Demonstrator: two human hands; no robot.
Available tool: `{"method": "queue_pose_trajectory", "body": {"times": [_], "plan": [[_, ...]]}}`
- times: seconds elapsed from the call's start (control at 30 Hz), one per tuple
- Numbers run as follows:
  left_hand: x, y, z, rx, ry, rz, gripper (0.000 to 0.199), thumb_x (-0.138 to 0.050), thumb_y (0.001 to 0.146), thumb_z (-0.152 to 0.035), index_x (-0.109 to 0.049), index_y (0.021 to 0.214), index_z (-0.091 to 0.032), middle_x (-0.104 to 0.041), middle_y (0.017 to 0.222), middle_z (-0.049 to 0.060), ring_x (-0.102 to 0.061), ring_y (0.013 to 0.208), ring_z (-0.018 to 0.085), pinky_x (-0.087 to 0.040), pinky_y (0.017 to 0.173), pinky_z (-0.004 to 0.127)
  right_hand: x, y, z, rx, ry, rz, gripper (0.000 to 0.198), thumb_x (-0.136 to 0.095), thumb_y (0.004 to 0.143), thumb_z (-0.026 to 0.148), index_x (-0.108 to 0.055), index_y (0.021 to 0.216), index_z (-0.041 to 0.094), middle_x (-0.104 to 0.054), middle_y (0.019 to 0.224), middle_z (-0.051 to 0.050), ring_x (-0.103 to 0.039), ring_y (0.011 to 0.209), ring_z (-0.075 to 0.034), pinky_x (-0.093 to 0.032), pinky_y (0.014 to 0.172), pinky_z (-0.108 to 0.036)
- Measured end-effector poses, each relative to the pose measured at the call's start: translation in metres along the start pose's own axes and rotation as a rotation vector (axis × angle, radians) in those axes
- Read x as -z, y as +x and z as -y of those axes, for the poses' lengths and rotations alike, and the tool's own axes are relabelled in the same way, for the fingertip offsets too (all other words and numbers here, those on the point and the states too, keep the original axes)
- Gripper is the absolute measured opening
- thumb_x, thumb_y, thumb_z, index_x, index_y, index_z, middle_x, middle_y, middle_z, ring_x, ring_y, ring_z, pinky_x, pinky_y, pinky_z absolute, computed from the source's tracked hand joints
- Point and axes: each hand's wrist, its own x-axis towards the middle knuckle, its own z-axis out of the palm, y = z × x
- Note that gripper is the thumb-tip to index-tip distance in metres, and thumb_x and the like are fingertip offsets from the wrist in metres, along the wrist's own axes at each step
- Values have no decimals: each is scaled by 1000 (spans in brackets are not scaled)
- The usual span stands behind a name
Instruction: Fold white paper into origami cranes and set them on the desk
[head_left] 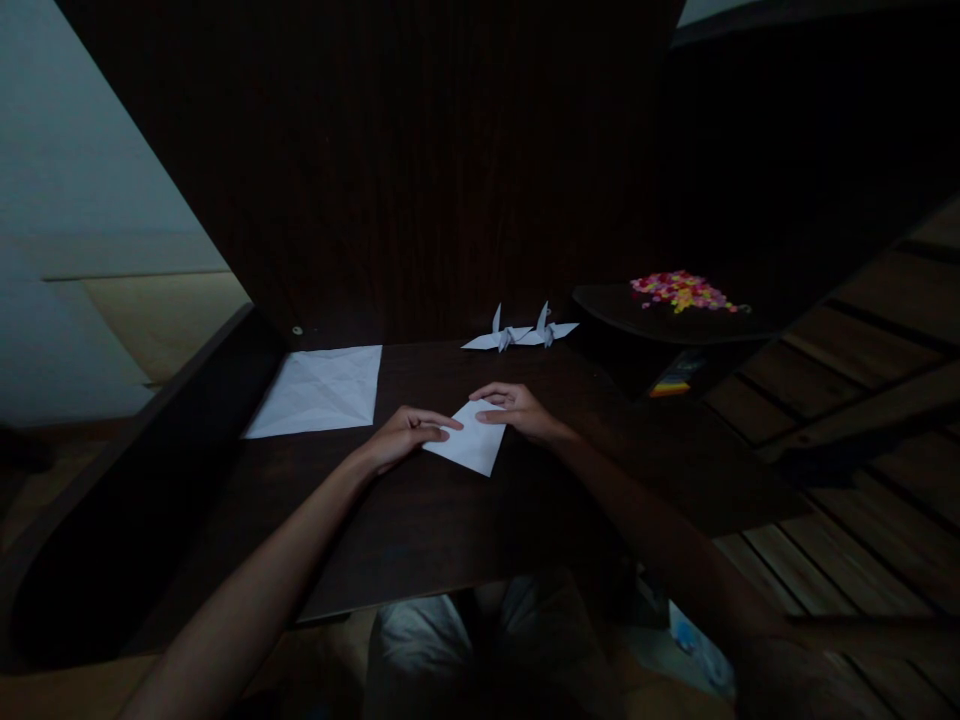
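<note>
A small folded white paper square [478, 445] is between my two hands, turned so that one corner points toward me. My left hand [405, 436] grips its left corner, with thumb and forefinger on the top face. At the upper right edge my right hand [519, 412] holds the paper, thumb on top and fingers along the far side. Behind the hands, two folded white paper cranes [501, 338] stand side by side near the back panel. To the left lies a larger creased white paper sheet [322, 392], flat on the desk.
The dark wooden desk [360, 560] has a raised side panel [150, 500] on the left and a tall back panel [420, 170]. A rounded shelf [600, 300] at the right bears a pile of small colourful pieces [686, 290]. Wooden slats [870, 440] are farther right.
</note>
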Motion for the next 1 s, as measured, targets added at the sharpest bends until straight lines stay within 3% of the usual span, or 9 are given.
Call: {"method": "queue_pose_trajectory", "body": {"times": [0.17,0.33,0.4,0.57,0.77,0.9,1.0], "plan": [[-6,-4,-5,-16,112,69,32,-74,65,-25,-73,94,-12,-65,61,1,-55,60,11,-39,59,22,-4,-2,0,-1,-72,94,49,-79,58,25,-64,104,15,-68,81,-3,-63,73,-15,-48,66,-27],[-6,-2,-2,-31,-55,-67,38,-78,60,-28,-73,95,-14,-72,83,7,-63,73,17,-46,69,27,-7,1,0,5,65,-41,42,-67,72,33,-59,112,23,-66,92,-3,-61,75,-14,-49,63,-25],[-4,1,1,-55,-119,-151,41,-80,58,-28,-72,96,-14,-73,87,8,-64,77,18,-47,74,28,-7,1,0,0,159,-60,38,-60,76,33,-58,113,24,-65,87,-3,-61,71,-15,-49,59,-26],[-3,6,4,-56,-272,-223,45,-82,56,-25,-71,98,-14,-73,90,9,-65,80,17,-46,82,30,-5,0,0,48,231,-60,49,-50,74,25,-51,123,26,-66,81,-3,-61,67,-14,-48,57,-25],[-7,4,0,-52,-341,-281,48,-84,52,-24,-71,96,-12,-73,86,9,-65,79,17,-46,84,31,-2,1,-4,60,97,-14,35,-62,65,19,-66,100,20,-68,89,-4,-62,76,-15,-48,64,-26],[-6,4,1,-52,-330,-251,51,-84,53,-24,-70,100,-11,-73,84,9,-66,82,19,-46,86,33,-4,-1,-1,105,0,37,25,-71,63,22,-69,87,17,-68,90,-5,-63,89,-19,-48,82,-34],[-6,4,1,-43,-323,-215,53,-84,53,-22,-69,102,-11,-73,87,9,-66,85,19,-47,87,33,-4,-4,3,114,-34,63,27,-75,62,28,-69,85,16,-68,86,-6,-63,86,-20,-49,79,-35]]}}
